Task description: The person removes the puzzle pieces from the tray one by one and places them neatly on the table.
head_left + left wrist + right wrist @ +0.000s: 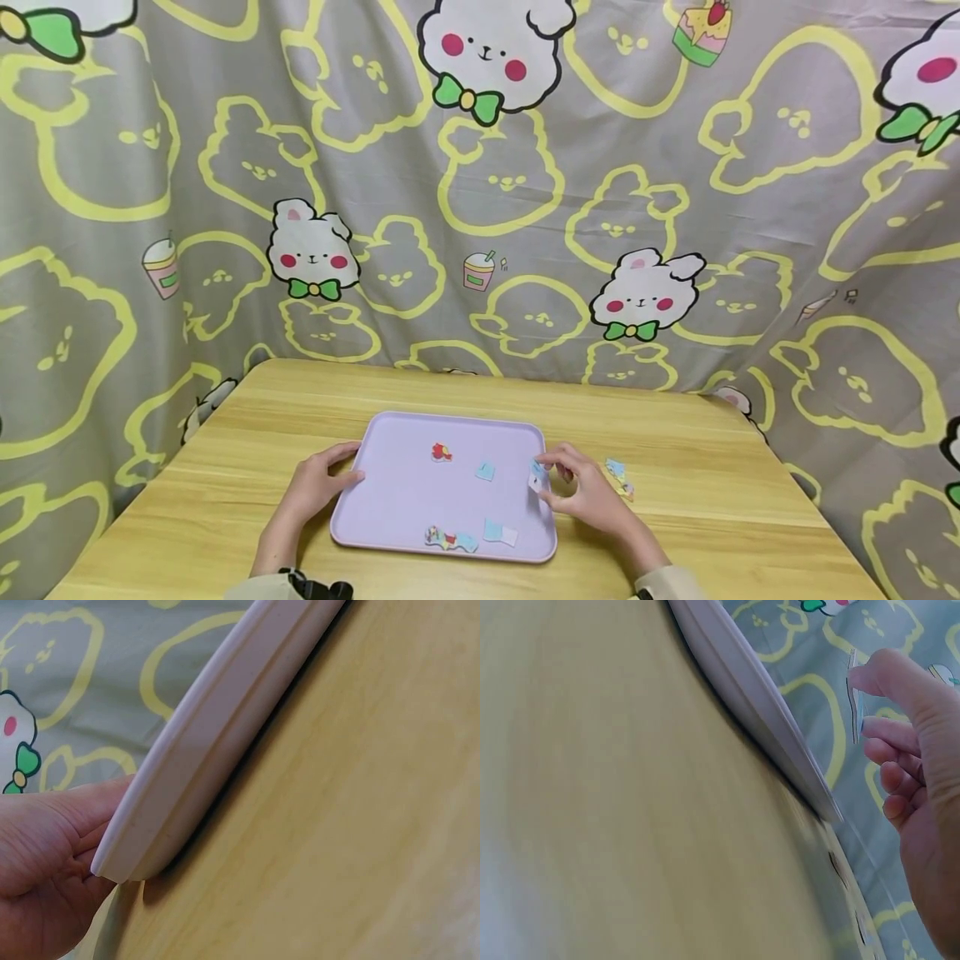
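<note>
My left hand grips the left rim of a lilac tray, its thumb lapping over the edge. In the left wrist view that hand is at the tray's end, with some fingers hidden behind it. My right hand pinches a small light-blue and white puzzle piece over the tray's right rim. Seen edge-on in the right wrist view, the thin piece is between thumb and index finger, the other fingers curled. On the tray lie a red piece and a light-blue piece.
Along the tray's near side lie joined colourful pieces and a blue-and-white pair. More puzzle pieces lie on the wooden table beyond my right hand. A patterned curtain hangs around the table.
</note>
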The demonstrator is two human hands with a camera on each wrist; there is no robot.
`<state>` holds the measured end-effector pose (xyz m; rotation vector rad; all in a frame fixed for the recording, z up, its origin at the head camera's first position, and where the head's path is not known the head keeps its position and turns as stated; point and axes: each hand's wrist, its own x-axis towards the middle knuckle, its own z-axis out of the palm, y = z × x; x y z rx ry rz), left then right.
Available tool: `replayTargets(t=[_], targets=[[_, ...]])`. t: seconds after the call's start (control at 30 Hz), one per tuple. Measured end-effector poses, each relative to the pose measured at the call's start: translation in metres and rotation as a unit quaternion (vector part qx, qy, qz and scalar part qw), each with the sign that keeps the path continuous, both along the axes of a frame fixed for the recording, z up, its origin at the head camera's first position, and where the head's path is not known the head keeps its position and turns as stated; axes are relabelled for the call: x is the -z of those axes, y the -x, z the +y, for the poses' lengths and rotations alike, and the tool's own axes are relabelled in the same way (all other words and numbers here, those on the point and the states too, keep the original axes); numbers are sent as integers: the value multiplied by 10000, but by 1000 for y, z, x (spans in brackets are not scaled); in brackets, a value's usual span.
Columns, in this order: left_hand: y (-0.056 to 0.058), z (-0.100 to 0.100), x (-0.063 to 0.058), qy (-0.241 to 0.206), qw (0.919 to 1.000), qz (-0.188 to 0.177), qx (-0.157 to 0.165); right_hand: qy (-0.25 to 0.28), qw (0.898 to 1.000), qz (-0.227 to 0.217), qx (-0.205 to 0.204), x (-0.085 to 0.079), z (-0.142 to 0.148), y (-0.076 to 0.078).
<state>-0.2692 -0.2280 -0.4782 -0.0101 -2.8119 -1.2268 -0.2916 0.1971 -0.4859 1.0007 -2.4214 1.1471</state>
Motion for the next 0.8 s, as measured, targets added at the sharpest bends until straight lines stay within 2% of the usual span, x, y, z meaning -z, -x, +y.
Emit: replayTargets(t=[0.23, 0.6, 0.8], targets=[[0, 0, 0, 48, 10000, 40, -6, -1, 9996, -252, 137, -3, 21, 0], [0, -1, 1, 142, 9999, 73, 4, -201, 9994, 64, 288, -2, 50, 5], [1, -1, 1, 151, 9999, 50, 25, -284, 9985, 54, 456, -1, 62, 5]])
